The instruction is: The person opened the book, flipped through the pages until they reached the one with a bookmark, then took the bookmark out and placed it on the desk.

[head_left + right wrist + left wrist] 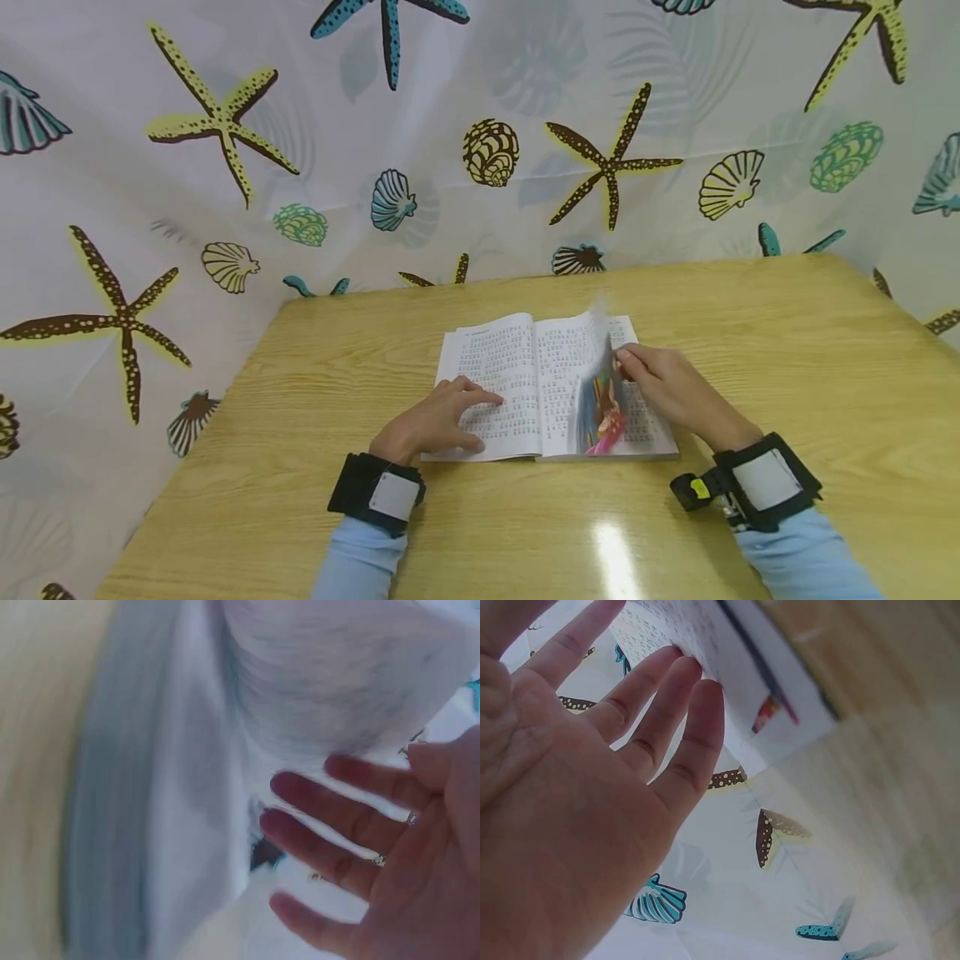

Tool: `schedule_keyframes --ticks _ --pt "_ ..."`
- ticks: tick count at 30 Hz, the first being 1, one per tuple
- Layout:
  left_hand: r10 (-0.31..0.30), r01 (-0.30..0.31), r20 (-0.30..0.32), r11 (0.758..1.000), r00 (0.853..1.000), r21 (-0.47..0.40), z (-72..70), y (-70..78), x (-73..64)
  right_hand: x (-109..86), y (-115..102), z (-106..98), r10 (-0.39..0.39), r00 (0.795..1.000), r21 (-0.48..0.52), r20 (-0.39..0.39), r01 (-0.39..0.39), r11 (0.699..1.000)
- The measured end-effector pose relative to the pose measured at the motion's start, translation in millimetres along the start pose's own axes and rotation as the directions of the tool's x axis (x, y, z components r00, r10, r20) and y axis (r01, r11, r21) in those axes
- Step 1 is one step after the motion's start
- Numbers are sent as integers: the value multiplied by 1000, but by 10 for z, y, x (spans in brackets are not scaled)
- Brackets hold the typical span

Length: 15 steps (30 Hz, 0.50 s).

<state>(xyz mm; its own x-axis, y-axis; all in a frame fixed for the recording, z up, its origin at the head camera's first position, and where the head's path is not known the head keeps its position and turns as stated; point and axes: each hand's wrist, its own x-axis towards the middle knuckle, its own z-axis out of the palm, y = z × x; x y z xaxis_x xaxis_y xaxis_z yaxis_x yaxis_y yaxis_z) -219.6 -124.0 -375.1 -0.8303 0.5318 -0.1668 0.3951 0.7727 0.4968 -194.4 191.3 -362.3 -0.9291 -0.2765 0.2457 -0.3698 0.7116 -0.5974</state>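
One wooden table (337, 383), one open book (491, 358) — two hands (435, 419) (678, 392), both loose-fingered — one raised leaf (604, 400)

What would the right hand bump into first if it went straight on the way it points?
The right hand would most likely meet the lifted white paper page with a colourful picture, just ahead; blur hides whether they already touch.

Open book (555, 358) on wooden table (765, 325) | my left hand (437, 419) rests on its left page (491, 358), 8 o'clock | my right hand (672, 390) at 3 o'clock, by a raised, blurred picture page (600, 408) | shell-patterned cloth (337, 196) at 12 o'clock
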Motion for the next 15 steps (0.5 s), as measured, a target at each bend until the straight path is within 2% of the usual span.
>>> schedule_keyframes --ticks 2,3,5,7,9,11,14,15 --pt "6 -6 0 1000 1000 -2 -2 4 3 12 -136 21 -21 997 109 75 13 994" --pt "7 -7 1 1000 1000 -4 -4 6 6 20 -205 41 -42 992 124 120 27 992" --pt "11 -11 0 1000 1000 0 -9 6 8 24 -331 96 -84 969 111 232 60 992" --pt "26 -26 -5 1000 1000 -2 -15 -2 8 12 -433 163 -126 935 46 331 117 992" --pt "87 -88 -30 995 996 -50 -23 -21 5 -3 -501 239 -161 895 -11 416 182 983" --pt "165 -171 -61 979 984 -112 -30 -50 -4 -27 -556 305 -174 868 -67 465 230 971" --pt "263 -279 -101 936 960 -215 -35 -95 -6 -60 -609 384 -166 857 -131 487 260 957" --pt "270 -287 -103 925 957 -249 -36 -106 -9 -67 -621 401 -163 857 -146 488 264 953"
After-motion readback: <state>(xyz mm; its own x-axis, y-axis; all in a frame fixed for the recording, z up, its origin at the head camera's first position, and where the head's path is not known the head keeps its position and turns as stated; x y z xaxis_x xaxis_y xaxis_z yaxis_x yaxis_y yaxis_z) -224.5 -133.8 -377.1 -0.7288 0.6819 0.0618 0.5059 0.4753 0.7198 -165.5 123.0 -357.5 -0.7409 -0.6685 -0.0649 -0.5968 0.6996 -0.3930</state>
